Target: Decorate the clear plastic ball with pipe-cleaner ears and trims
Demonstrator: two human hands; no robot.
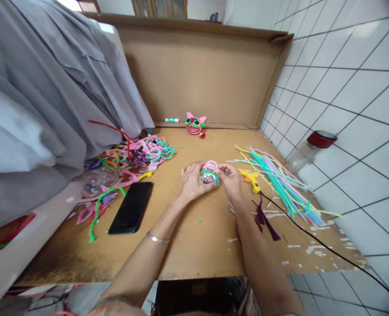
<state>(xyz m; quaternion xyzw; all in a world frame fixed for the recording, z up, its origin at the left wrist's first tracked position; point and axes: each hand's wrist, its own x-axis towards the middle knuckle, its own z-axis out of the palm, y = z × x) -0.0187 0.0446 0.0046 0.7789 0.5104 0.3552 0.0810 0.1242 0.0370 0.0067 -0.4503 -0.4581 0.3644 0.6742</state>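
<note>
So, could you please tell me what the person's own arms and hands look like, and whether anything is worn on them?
Both forearms are bare, with no sleeves in view. The left wrist carries a thin silver bangle. The left hand and right hand wear no gloves; no rings can be made out at this size. Nothing is worn on the right wrist.

I saw a matt cardboard surface (188, 228), fuzzy pipe cleaners (276, 180), a glossy black phone (131, 207), grey cloth (49, 96) and glazed wall tiles (346, 87)
</note>
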